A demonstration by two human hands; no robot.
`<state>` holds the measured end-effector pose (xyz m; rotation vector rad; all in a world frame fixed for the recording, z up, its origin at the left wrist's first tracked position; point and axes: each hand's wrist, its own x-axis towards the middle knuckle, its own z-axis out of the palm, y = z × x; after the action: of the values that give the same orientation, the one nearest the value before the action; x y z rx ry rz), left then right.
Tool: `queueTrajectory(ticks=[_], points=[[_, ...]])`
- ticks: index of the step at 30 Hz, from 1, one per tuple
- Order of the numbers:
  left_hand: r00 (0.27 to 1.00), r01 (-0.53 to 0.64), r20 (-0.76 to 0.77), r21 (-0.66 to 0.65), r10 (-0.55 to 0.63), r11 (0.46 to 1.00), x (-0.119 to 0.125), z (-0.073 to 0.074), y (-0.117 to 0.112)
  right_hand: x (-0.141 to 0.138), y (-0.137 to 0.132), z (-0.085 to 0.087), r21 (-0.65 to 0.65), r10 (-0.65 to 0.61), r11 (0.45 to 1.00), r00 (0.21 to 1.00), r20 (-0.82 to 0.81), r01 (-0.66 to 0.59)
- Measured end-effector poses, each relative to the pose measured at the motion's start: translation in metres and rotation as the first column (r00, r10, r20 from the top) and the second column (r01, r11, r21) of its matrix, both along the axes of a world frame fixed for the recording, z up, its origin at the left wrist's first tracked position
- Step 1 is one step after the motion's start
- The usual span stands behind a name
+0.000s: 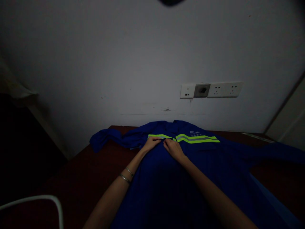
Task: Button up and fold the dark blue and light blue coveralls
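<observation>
A blue work jacket point(205, 159) lies spread out on a dark red-brown table, its sleeves stretched to both sides. Yellow-green reflective strips point(198, 139) with a grey middle band cross its chest, and a small white print sits above the right strip. My left hand point(152, 143) is closed on the jacket's fabric at the left strip, thumb and fingers together. Close beside it, my right hand point(172, 148) pinches the fabric near the front opening. The fingertips of both hands nearly meet, and the small fold between them is too dark to make out.
A pale wall rises behind the table point(78, 178), with a row of switches and sockets point(212, 90) on it. At the lower left a white curved tube or cable point(45, 197) reaches in. A light cloth point(17, 87) hangs at the far left.
</observation>
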<state>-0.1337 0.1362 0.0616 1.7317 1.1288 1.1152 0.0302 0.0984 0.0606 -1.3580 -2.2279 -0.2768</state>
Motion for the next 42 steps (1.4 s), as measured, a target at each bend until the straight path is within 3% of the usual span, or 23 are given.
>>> queueTrajectory(ticks=[8, 15, 22, 29, 34, 38, 40, 42], points=[[0.987, -0.143, 0.045, -0.178, 0.153, 0.974, 0.005, 0.004, 0.000, -0.003, -0.002, 0.002, 0.022, -0.027, 0.999, 0.996, 0.085, 0.025], [0.969, -0.075, 0.208, -0.274, 0.135, 0.959, 0.009, 0.004, -0.004, -0.003, 0.002, -0.005, 0.090, 0.027, 0.995, 0.982, 0.186, -0.044], [0.975, -0.177, 0.065, -0.340, 0.211, 0.924, 0.008, 0.007, -0.003, 0.000, 0.006, -0.011, 0.160, 0.060, 0.983, 0.979, 0.193, -0.092], [0.982, -0.160, 0.034, -0.377, 0.186, 0.912, 0.010, 0.014, -0.008, 0.000, 0.006, -0.010, 0.115, 0.084, 0.988, 0.984, 0.159, -0.103], [0.972, -0.136, 0.120, -0.418, 0.202, 0.898, 0.011, 0.015, -0.006, 0.001, -0.001, -0.004, 0.041, 0.084, 0.996, 0.996, 0.025, -0.085], [0.965, -0.175, 0.106, -0.423, 0.241, 0.889, 0.011, 0.015, -0.003, -0.001, -0.005, 0.000, -0.042, 0.069, 0.996, 0.981, -0.183, -0.078], [0.970, -0.163, 0.100, -0.396, 0.219, 0.904, 0.011, 0.013, -0.003, -0.003, -0.004, 0.001, -0.143, 0.032, 0.987, 0.950, -0.311, -0.080], [0.976, -0.177, 0.053, -0.357, 0.209, 0.917, 0.012, 0.012, -0.004, -0.005, -0.002, 0.004, -0.330, -0.063, 0.938, 0.884, -0.463, -0.106]])
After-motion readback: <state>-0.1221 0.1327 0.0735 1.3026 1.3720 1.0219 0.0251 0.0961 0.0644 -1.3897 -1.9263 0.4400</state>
